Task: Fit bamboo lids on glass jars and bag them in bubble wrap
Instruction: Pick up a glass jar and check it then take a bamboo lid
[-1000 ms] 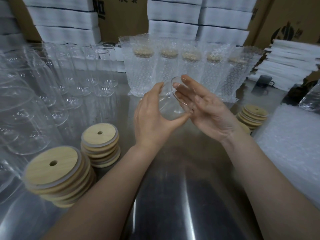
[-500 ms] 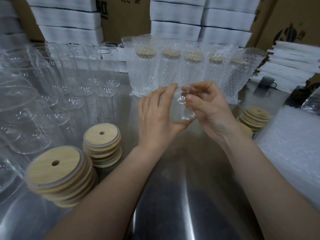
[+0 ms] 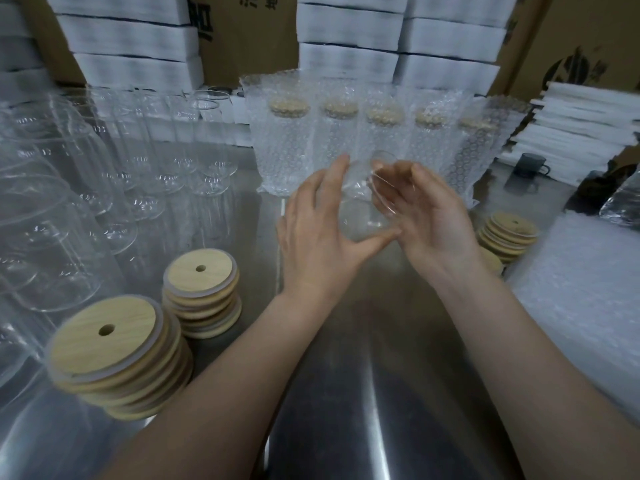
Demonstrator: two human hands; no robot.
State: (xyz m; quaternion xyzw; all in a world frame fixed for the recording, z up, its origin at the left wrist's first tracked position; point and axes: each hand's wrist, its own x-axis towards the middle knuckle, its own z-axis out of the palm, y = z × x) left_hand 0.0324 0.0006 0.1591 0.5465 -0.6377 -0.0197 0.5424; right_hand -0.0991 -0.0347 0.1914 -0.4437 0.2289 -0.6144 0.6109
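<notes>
A clear glass jar [image 3: 360, 202] lies tilted in the air between my two hands, above the steel table [image 3: 363, 393]. My left hand [image 3: 318, 240] holds the jar's body between its spread fingers and outstretched thumb. My right hand [image 3: 433, 220] cups the jar's open mouth with relaxed fingers. No lid is on this jar. Bamboo lids with a centre hole sit in stacks at the near left [image 3: 107, 337], the middle left [image 3: 201, 282] and the right [image 3: 509, 230]. Behind my hands stands a row of lidded jars in bubble wrap bags [image 3: 287, 140].
Several empty glass jars [image 3: 104, 174] crowd the table's left side. A pile of bubble wrap [image 3: 581, 278] lies at the right edge. A dark mug [image 3: 528, 166] and white foam sheets [image 3: 588, 116] sit at the back right, with cardboard boxes behind.
The jar has turned between my hands. My right hand, which pinched the rim half a second ago, has loosened and now cups the mouth. My left fingers have spread wider.
</notes>
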